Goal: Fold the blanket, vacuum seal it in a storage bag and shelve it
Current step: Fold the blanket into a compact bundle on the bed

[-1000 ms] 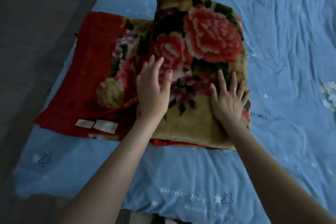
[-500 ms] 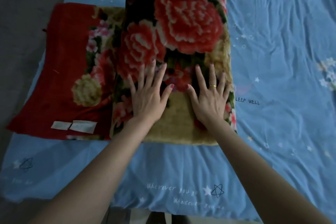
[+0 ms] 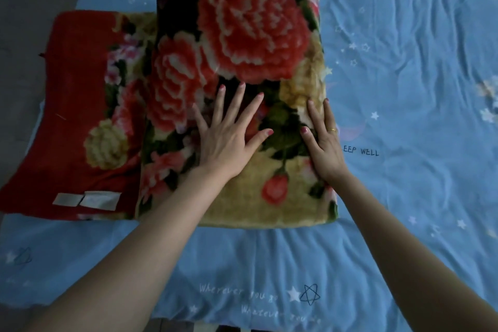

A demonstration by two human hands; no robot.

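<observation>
Blue bed sheet point(image 3: 404, 224) carries one folded floral blanket point(image 3: 242, 35); your two hands, left hand point(image 3: 226, 140) and right hand point(image 3: 324, 143), press flat, fingers spread, beside two white labels point(image 3: 86, 200) at lower left.

A plush blanket point(image 3: 242, 35) at centre frame shows large red-orange flowers with cream-edged petals, dark green leaves and a tan ground; its left part is plain deep red with two white labels point(image 3: 86, 199). The bed sheet point(image 3: 404, 62) is light blue, printed with small white stars and lettering.
</observation>
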